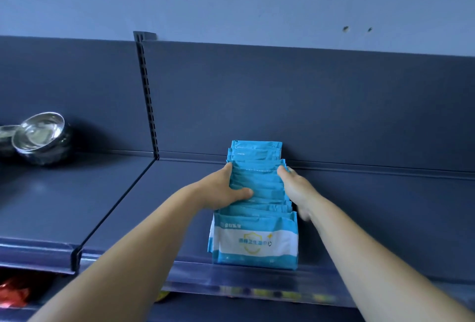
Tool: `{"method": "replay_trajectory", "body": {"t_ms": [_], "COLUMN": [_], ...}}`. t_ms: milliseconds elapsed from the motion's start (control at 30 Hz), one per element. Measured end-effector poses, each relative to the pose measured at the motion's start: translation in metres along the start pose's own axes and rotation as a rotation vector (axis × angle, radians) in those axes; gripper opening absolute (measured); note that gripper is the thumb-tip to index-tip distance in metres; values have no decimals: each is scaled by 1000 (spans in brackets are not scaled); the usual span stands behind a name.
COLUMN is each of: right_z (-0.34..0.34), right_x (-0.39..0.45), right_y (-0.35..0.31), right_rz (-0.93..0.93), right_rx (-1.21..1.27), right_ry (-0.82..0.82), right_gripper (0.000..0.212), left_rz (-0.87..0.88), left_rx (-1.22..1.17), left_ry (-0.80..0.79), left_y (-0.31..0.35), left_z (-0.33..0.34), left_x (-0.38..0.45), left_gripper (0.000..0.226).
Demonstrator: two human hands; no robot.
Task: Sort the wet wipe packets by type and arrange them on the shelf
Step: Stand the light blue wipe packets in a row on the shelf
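A row of several blue-and-white wet wipe packets (pixel 255 242) stands upright on the dark blue shelf (pixel 180 193), running from the front lip back to the rear panel. My left hand (pixel 226 188) grips the row's left side, thumb laid across the packet tops. My right hand (pixel 293 188) presses against the row's right side with fingers stretched along it. The front packet shows a white label with a shield mark.
Stacked steel bowls (pixel 38 139) sit on the neighbouring shelf section at the left, past a slotted upright (pixel 147 95). A red package (pixel 12 293) lies on the lower shelf at bottom left. Bare shelf (pixel 385 218) extends to the right of the packets.
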State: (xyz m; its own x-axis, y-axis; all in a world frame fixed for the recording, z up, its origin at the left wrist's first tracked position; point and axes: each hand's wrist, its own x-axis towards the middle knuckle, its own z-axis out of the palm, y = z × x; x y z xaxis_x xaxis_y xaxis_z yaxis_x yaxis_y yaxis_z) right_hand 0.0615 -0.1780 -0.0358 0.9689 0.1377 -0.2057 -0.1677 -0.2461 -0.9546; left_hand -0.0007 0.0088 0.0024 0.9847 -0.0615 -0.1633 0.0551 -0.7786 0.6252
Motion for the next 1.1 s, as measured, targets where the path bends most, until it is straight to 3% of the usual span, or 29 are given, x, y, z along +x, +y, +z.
{"method": "replay_trajectory", "body": {"t_ms": [133,300,367,500,633,800,1100], "right_z": [-1,-7,-9,-19,-35,-69,-140], "right_x": [1,-12,-25,-60,-105,-165,-279], "right_y": [-1,-4,-7,-15,-16,5,79], "right_rz": [1,6,-30,-174,-254,-186,35], "right_rx": [-7,-121,-193,-585,-952,-1083,-1064], "right_ry": [-1,41,71,180,247,299,470], "right_gripper": [34,67,67,61,55,60,63], "left_rz": [2,33,88,260,412,550,793], "left_rx": [-9,130,259,585,668,676,573], "left_ry": [-14,45,98,173,158,130,1], "left_y": [0,2,9,41,73,103,157], "left_z": [0,-2,-2,2,22,66,172], "left_x": [1,0,-8,-35,-56,-76,-117], "left_gripper": [81,72,66,66,61,57,67]}}
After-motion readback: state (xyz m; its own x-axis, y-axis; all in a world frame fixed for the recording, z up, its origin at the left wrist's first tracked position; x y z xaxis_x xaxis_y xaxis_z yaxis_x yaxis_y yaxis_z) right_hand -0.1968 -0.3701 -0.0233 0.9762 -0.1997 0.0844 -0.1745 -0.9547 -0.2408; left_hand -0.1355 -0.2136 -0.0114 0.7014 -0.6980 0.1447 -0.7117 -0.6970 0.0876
